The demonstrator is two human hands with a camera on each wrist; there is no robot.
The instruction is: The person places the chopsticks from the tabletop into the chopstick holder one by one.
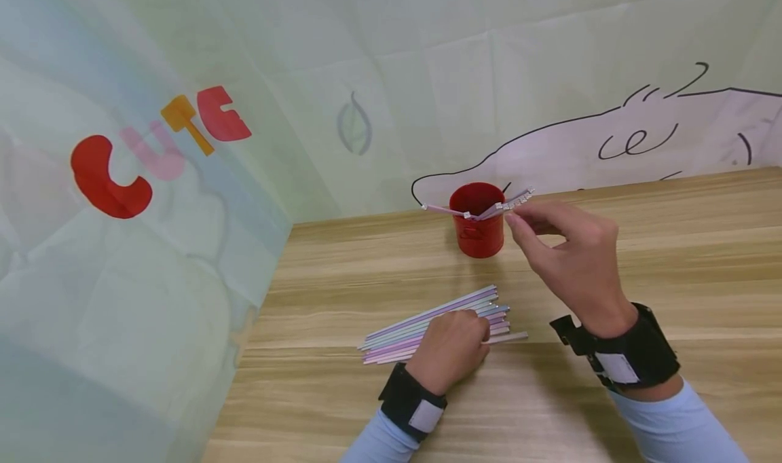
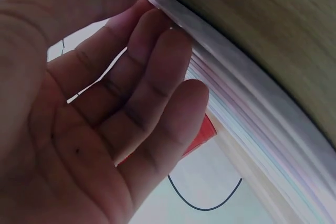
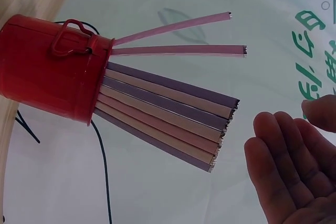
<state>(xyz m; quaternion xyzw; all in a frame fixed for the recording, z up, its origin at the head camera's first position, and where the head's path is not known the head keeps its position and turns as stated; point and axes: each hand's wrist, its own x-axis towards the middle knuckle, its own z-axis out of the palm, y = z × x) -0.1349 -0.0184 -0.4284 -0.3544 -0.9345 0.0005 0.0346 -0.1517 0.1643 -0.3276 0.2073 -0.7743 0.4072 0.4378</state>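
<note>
My left hand (image 1: 451, 346) is low over a bundle of slim pastel sticks (image 1: 427, 320) lying on the table. Its thumb and fingertips meet at the near edge of the bundle, at a pale stick (image 1: 512, 337) that juts out to the right; part of that grip is hidden. A red bucket (image 1: 480, 237) stands behind, holding several pink, mauve and beige sticks (image 3: 168, 106) with shiny ends that lean out over its rim. Just right of those ends is my right hand (image 1: 571, 256), thumb and fingers apart and nothing between them in the right wrist view.
The bucket stands near the back of the wood-grain table (image 1: 342, 266), against a printed cloth backdrop (image 1: 379, 56). On the left, another hanging cloth (image 1: 122, 280) with coloured letters borders the table. A small handle (image 3: 71, 38) sticks out from the bucket's side.
</note>
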